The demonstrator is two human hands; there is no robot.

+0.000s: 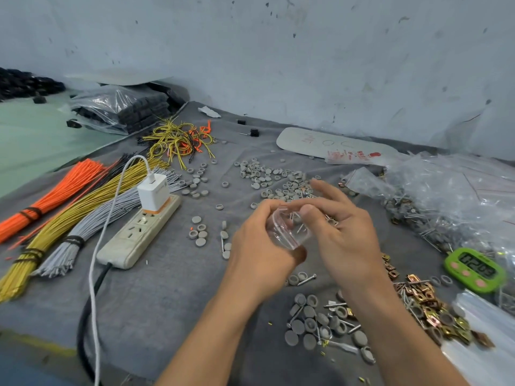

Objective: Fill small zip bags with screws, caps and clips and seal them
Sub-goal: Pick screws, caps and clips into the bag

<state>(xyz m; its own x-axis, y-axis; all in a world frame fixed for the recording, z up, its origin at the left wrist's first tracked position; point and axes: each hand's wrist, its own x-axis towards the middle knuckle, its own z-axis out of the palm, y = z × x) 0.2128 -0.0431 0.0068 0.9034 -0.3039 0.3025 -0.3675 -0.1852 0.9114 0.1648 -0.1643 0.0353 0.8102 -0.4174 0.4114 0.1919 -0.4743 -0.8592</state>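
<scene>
so one small clear zip bag (287,228), screws inside, is pinched at its mouth by left hand (257,240) and right hand (338,232); unsealed, grey caps (315,321) and brass clips (429,305) remain loose on the counter (167,288).

The scene was recorded by a single wide-angle camera worn on the person's head, set above and behind the work and turned forward and down. The left hand (259,240) and right hand (342,232), with the small zip bag (287,229) held between them, were caught near the middle of the frame and close to the lens. Both forearms were seen entering from the lower edge. The grey cloth (172,288) was viewed obliquely, running away to the wall (278,51), by which the upper third was filled. The wire bundles (55,196) were taken in at the left edge and the green timer (473,270) at the right.
</scene>
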